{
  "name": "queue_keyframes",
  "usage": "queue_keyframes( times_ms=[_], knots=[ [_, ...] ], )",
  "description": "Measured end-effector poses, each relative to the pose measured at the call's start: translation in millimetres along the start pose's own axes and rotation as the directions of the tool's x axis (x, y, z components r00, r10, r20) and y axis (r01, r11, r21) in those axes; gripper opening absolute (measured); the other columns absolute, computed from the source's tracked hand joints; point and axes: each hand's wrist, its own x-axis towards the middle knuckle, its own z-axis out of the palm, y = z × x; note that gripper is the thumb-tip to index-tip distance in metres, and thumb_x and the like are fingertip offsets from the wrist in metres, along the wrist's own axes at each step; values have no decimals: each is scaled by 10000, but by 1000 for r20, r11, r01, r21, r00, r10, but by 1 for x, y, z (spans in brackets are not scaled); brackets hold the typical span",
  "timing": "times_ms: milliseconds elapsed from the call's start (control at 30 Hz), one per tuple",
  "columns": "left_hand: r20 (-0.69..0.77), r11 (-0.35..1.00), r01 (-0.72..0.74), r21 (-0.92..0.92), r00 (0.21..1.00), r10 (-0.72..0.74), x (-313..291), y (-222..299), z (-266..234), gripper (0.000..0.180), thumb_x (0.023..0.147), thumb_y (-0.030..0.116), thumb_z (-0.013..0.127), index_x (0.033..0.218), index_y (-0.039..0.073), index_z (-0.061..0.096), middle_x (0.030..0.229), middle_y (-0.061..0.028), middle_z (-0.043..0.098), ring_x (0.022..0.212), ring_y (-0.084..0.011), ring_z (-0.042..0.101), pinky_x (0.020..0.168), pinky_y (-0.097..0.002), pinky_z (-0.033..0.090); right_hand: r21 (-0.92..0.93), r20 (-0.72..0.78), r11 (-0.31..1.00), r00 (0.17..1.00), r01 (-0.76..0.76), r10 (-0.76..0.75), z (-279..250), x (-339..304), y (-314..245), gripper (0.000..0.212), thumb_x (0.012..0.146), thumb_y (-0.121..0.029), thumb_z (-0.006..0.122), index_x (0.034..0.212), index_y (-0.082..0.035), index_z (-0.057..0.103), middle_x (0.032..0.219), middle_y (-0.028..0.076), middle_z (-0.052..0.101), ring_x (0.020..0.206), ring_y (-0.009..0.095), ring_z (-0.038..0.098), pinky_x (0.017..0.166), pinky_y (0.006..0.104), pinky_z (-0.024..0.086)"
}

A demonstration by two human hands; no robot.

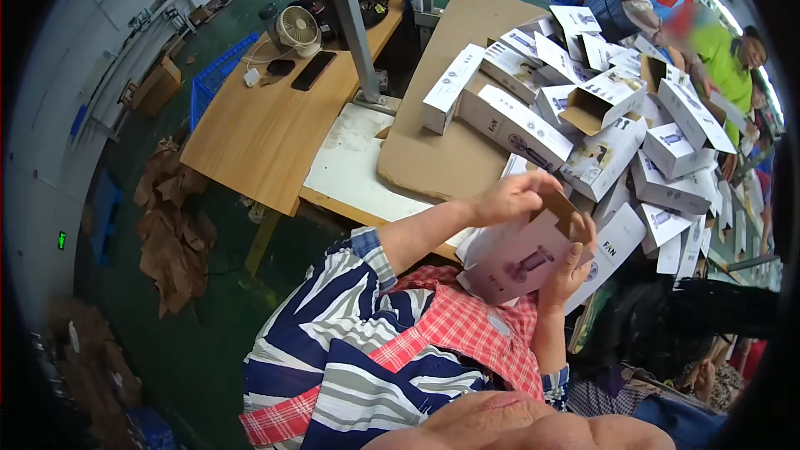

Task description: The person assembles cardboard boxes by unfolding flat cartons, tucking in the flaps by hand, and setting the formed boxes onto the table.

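Close to my chest is a small white cardboard box [521, 265] with a picture of a fan on its side. Its upper end stands open and shows brown cardboard inside. My right hand [567, 273] grips the box from the right, with its fingers round the open end. At the upper edge, my left hand [518, 198] has its fingers curled against the cardboard; the fingertips are partly hidden. Whether anything lies inside the box cannot be seen. Just right of my right hand leans another fan box [612, 254].
A big heap of similar boxes [600, 87] covers the right side of the table, over a brown cardboard sheet [425, 129]. A metal post [350, 29] rises by a wooden board [258, 137] bearing a small fan [298, 31] and a phone [314, 72]. Other people work at the far right.
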Motion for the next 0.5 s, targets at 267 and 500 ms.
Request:
queue_keyframes(
  times_ms=[267, 500],
  knots=[
    [-152, 958, 80, 275, 988, -38, -6, -39, 21, 437, 740, 20, 394, 1175, -4, 365, 1120, -125, 445, 1135, -191, 382, 973, -299, 287, -57, 118, 874, 866, -483, 487, -22, 15, 21, 372, 867, -188, 495, 1189, -9, 438, 1105, 93, 496, 953, 177, 516, 800, 286, 430],
    [-12, 938, 286, -194, 956, -294, 1, -35, 7, 533, 766, 40, 407, 1285, 20, 288, 1118, -121, 473, 1059, -219, 458, 959, -324, 320, 330, 358, 488, 585, -808, 728, -28, 13, 18, 373, 847, -127, 477, 1202, -17, 438, 1061, 69, 542, 909, 141, 543, 797, 292, 434]
  ],
)
